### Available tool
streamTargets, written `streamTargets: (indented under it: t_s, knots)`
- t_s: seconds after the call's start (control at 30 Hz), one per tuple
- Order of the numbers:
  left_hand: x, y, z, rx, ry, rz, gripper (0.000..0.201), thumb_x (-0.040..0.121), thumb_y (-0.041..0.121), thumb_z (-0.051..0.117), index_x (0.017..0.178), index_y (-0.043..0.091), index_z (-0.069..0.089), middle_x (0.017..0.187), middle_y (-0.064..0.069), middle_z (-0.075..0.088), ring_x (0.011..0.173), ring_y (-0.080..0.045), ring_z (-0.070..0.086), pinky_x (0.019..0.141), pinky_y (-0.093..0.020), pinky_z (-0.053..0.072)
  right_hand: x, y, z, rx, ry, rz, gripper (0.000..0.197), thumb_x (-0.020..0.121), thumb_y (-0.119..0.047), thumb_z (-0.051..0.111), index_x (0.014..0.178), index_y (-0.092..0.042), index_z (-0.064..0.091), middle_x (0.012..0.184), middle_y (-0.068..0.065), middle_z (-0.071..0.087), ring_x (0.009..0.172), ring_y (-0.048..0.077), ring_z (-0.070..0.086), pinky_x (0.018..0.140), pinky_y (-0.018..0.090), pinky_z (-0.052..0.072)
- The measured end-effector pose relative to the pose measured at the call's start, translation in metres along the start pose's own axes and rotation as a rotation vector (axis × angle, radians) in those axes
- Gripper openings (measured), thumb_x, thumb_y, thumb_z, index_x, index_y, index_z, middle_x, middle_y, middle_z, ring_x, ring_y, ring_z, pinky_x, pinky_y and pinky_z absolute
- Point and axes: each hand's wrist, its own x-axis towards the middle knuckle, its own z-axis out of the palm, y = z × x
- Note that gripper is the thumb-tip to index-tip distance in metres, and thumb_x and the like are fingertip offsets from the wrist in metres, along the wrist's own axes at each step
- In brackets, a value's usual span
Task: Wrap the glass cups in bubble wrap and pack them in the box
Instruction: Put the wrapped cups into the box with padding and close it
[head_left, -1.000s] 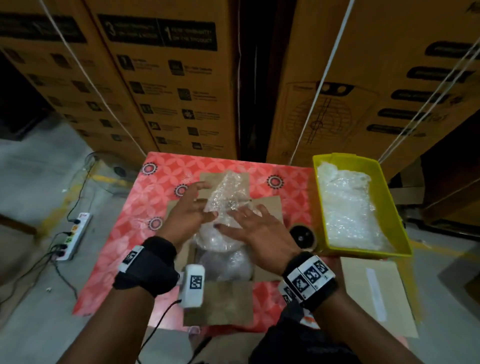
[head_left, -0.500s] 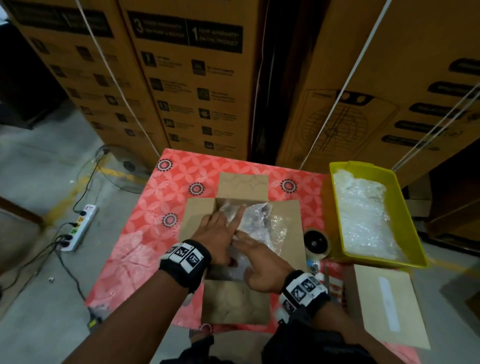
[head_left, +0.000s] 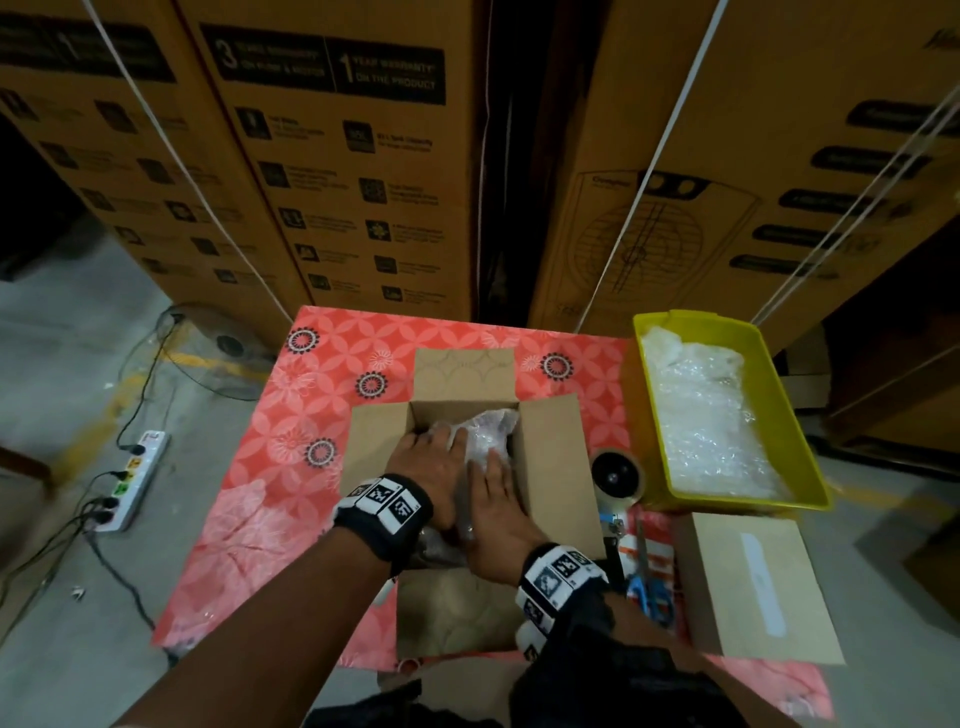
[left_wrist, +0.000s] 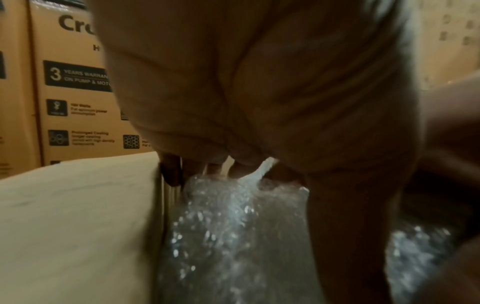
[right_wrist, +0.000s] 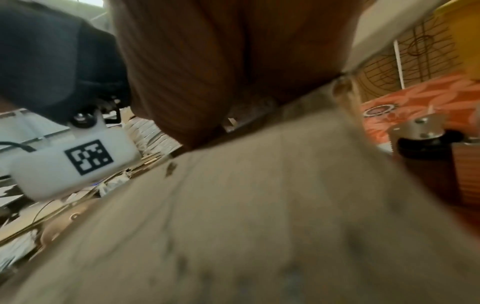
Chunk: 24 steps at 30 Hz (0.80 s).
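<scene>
An open cardboard box stands mid-table on a red patterned cloth, all its flaps folded outward. Bubble-wrapped bundles fill it; no glass shows through the wrap. My left hand lies flat on the wrap at the box's left side, fingers straight. My right hand presses flat on the wrap just beside it. In the left wrist view the fingertips touch the shiny bubble wrap next to the box wall. The right wrist view is blurred cardboard.
A yellow tray holding loose bubble wrap sits at the right. A tape dispenser, blue scissors and a flat brown box lie right of the box. Tall cartons stand behind; a power strip lies on the floor.
The wrapped bundle, held above the box a second ago, has gone down into it. Both hands followed it and now press on top of the wrap.
</scene>
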Motion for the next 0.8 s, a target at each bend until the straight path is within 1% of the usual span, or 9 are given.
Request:
streamTargets:
  t_s: [0.07,0.17,0.27,0.33,0.4,0.53,0.67,0.73,0.8]
  knots:
    - [0.0,0.003,0.0,0.022,0.039,0.016,0.159,0.057,0.077,0.087,0.166,0.017,-0.013,0.171,-0.018,0.0,0.157,-0.037,0.011,0.129,-0.049,0.013,-0.001,0.003,-0.003,0.073,-0.018,0.058,0.124,0.094,-0.05,0.07,0.16,0.0,-0.024,0.16,0.03,-0.041,0.158,0.049,-0.01,0.131,0.046,0.01]
    - [0.003,0.003,0.002,-0.059,0.085,0.118,0.16,0.055,0.062,0.094,0.161,0.044,-0.025,0.17,-0.013,-0.009,0.157,-0.043,0.002,0.127,-0.058,0.018,-0.001,0.008,0.0,0.003,0.033,0.034,0.124,0.093,-0.047,0.071,0.16,0.002,-0.021,0.159,0.036,-0.037,0.156,0.053,-0.008,0.13,0.048,0.02]
    - [0.009,0.003,0.004,-0.079,-0.037,0.131,0.153,0.059,0.06,0.095,0.156,0.058,-0.024,0.172,-0.009,-0.016,0.158,-0.047,-0.007,0.127,-0.062,0.018,-0.011,0.003,-0.007,-0.048,0.116,0.05,0.103,0.09,-0.03,0.073,0.164,-0.003,0.007,0.165,0.037,-0.002,0.136,0.048,0.052,0.107,0.047,0.052]
    - [0.016,0.006,0.007,-0.021,-0.111,0.087,0.151,0.055,0.068,0.093,0.158,0.057,-0.017,0.171,-0.009,-0.019,0.158,-0.048,-0.011,0.127,-0.062,0.018,-0.016,-0.001,-0.01,-0.083,0.033,0.044,0.093,0.096,-0.021,0.069,0.163,0.0,0.008,0.16,0.038,0.026,0.121,0.043,0.064,0.1,0.047,0.056]
    - [0.021,0.012,0.008,0.013,-0.099,0.055,0.144,0.054,0.069,0.092,0.159,0.052,-0.005,0.17,-0.011,-0.012,0.156,-0.048,-0.002,0.126,-0.062,0.022,-0.021,-0.006,-0.014,-0.11,-0.025,0.035,0.088,0.1,-0.016,0.065,0.163,0.005,0.007,0.158,0.035,0.035,0.123,0.042,0.063,0.101,0.046,0.055]
    - [0.026,0.023,0.001,0.09,-0.07,0.099,0.147,0.059,0.063,0.095,0.165,0.029,0.0,0.174,-0.01,-0.015,0.16,-0.042,-0.003,0.127,-0.066,0.014,-0.034,-0.005,-0.045,-0.141,0.018,-0.046,0.038,0.098,-0.013,0.064,0.135,-0.007,0.06,0.13,0.022,0.065,0.111,0.038,0.068,0.089,0.042,0.056]
    - [0.027,0.025,-0.002,0.095,-0.149,0.138,0.163,0.059,0.062,0.096,0.166,0.024,-0.021,0.177,-0.001,-0.014,0.164,-0.03,-0.009,0.125,-0.069,0.004,-0.051,0.04,-0.091,0.045,0.334,-0.049,0.037,0.092,-0.038,0.062,0.126,-0.028,0.069,0.115,0.002,0.077,0.105,0.022,0.073,0.088,0.034,0.059]
    - [0.027,0.029,-0.007,0.095,-0.159,0.127,0.164,0.059,0.061,0.096,0.166,0.022,-0.022,0.178,-0.002,-0.011,0.164,-0.031,-0.006,0.125,-0.068,0.006,-0.062,0.09,-0.116,0.219,0.54,0.07,0.036,0.088,-0.043,0.059,0.113,-0.024,0.077,0.105,-0.003,0.08,0.092,0.014,0.074,0.085,0.028,0.057]
    - [0.026,0.032,-0.015,0.075,-0.212,0.129,0.161,0.06,0.058,0.097,0.168,0.02,-0.016,0.177,-0.004,-0.015,0.163,-0.031,-0.013,0.126,-0.069,0.003,-0.074,0.156,-0.14,0.27,0.684,0.268,0.025,0.087,-0.032,0.067,0.107,-0.021,0.077,0.1,0.002,0.081,0.087,0.02,0.076,0.081,0.029,0.058]
